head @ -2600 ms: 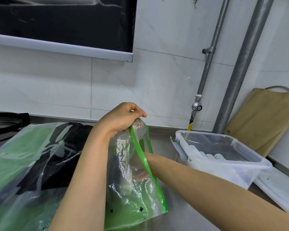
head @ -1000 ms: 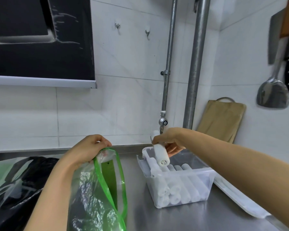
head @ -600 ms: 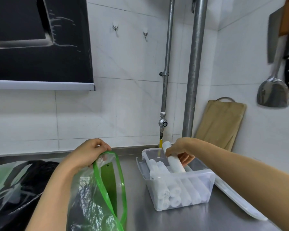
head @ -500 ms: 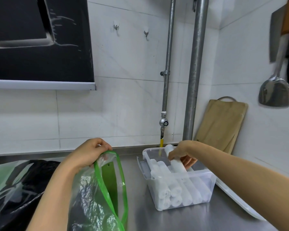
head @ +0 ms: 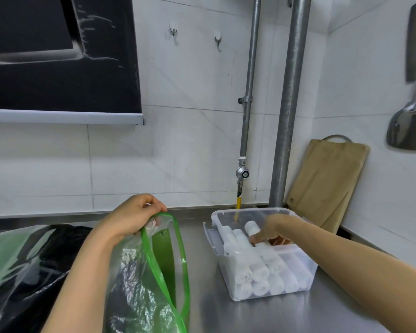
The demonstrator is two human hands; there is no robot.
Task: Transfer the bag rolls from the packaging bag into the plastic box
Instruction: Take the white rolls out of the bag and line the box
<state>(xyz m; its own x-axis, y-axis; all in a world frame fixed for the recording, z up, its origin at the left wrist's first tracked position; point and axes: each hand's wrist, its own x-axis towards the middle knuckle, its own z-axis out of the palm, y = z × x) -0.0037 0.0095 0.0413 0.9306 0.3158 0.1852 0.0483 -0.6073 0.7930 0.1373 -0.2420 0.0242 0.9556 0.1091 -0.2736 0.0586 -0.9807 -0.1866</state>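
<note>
One roll in right hand; left hand pinches bag.

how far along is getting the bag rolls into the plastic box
Done: several white bag rolls lie stacked in the clear plastic box. In hand: the right hand grips a white top roll over that stack, while the left hand pinches the mouth of the green-rimmed clear packaging bag. Left: releasing this roll; whether the bag holds more is unclear through its crinkled plastic.

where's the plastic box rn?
Head view, right of centre on the steel counter: the plastic box stands before the thick pipe and the cutting board, right of the packaging bag, with the right hand inside it on a bag roll.
</note>
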